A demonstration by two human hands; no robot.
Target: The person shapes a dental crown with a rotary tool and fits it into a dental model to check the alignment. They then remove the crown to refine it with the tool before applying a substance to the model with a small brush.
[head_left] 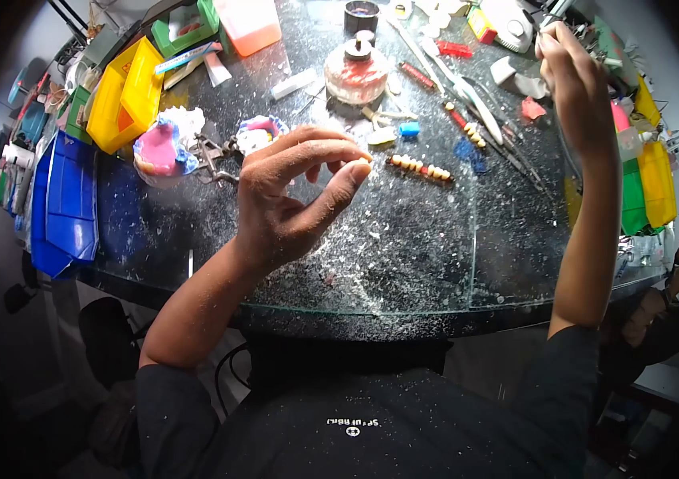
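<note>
My left hand point(287, 195) is raised over the middle of the dusty bench, with thumb and index fingertip pinched together. Whatever sits between those fingertips is too small to make out. Just right of them lies a strip of artificial teeth point(421, 168) on red wax. A second strip of teeth point(465, 125) lies farther back. Left of this hand are a dental model with pink wax point(160, 149) on a metal articulator and another model point(261, 130), partly hidden by the hand. My right hand point(575, 84) is closed at the upper right, near a white control box point(512, 28); its grip is hidden.
A glass spirit lamp point(355, 73) stands at the back centre. Yellow bins point(125, 96) and a blue bin point(65, 203) line the left side. Long hand tools point(475, 100) lie right of centre, near a blue wax piece point(471, 154). Another person point(651, 315) is at far right.
</note>
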